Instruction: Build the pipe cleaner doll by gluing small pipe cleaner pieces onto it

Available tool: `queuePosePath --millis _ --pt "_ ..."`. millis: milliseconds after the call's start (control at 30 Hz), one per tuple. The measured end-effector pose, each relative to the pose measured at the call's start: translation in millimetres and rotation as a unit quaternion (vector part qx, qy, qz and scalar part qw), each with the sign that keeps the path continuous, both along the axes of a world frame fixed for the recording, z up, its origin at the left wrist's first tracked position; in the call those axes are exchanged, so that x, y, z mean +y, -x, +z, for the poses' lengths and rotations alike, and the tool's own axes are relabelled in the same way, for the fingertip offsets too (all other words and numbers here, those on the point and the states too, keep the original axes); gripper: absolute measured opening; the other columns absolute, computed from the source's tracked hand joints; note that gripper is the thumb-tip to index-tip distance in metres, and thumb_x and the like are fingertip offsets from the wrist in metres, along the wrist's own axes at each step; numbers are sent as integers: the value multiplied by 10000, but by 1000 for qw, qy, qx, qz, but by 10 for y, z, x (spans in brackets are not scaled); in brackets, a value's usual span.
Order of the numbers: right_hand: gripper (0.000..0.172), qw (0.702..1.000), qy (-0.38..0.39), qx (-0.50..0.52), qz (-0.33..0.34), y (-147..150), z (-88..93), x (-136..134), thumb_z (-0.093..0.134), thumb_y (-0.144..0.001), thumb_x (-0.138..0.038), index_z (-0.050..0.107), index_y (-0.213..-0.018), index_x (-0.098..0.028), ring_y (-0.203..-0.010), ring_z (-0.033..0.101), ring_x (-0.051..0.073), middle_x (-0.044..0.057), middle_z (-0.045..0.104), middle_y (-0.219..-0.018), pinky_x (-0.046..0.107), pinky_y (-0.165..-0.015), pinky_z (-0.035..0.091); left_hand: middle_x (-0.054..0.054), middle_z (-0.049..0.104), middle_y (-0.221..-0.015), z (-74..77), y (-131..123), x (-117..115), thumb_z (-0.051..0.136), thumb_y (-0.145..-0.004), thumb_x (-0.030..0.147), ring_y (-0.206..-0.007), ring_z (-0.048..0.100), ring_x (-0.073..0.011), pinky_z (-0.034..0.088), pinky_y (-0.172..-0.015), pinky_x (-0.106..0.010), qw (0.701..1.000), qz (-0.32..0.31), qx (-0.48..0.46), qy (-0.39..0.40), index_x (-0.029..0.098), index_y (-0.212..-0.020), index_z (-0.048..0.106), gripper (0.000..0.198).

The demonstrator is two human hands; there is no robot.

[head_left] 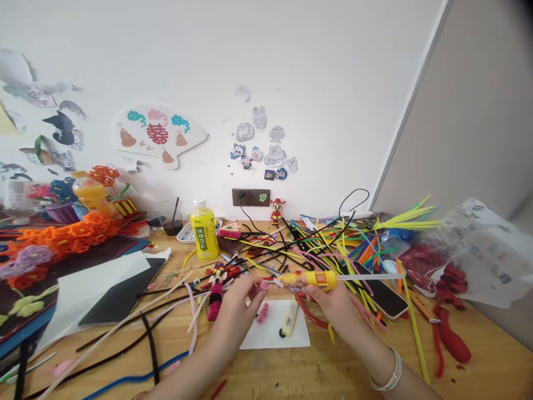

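My right hand point(335, 305) is wrapped round a yellow hot glue gun point(308, 278), with a long translucent glue stick point(368, 276) coming out of its back end. The gun's nozzle points left at a small pink piece point(264, 285) pinched in the fingertips of my left hand point(239, 303). Whether nozzle and piece touch, I cannot tell. Below them lies a white sheet of paper point(275, 341), bearing a fuzzy pink bit point(262, 313) and a pale yellow tube point(290, 316). Beside my left wrist is a small figure with a magenta and black fuzzy body point(215, 303).
Tangled pipe cleaners point(345, 250) cover the table's back and right, with a phone point(385, 297) among them. A yellow drink bottle point(204, 230) stands behind my left hand. Orange fuzzy flowers point(75, 236) lie on the left. Red-handled pliers point(453, 336) rest at the right.
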State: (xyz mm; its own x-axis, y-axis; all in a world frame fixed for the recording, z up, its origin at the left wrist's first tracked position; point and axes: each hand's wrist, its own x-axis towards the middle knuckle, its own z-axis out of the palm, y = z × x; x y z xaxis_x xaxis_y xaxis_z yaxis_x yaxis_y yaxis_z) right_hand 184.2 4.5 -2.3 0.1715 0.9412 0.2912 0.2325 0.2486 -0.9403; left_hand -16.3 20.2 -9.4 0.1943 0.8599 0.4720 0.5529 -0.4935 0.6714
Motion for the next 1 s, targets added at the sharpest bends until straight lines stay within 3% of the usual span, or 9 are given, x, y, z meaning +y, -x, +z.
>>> queuePosePath --millis 333,633,1000 --pt "341 1000 2 -6 -16 19 42 -17 660 -566 -481 551 -515 -162 -451 503 151 18 569 -455 269 -456 418 -26 620 -802 3 11 -18 461 -831 275 -713 564 -157 443 -648 -263 1000 -7 13 -20 195 -827 574 139" --pt "322 1000 -23 -16 6 25 42 -28 646 -602 -483 621 -620 -163 -471 519 155 18 590 -502 260 -459 419 -22 606 -760 50 8 -41 441 -837 292 -666 552 -151 444 -628 -259 1000 -7 8 -11 197 -821 580 169" --pt "311 1000 -21 -2 9 21 55 -51 647 -612 -470 583 -592 -166 -466 507 152 -2 553 -484 261 -452 399 -36 608 -790 111 15 -59 432 -844 299 -700 564 -166 469 -658 -282 999 0 26 -24 204 -851 576 173"
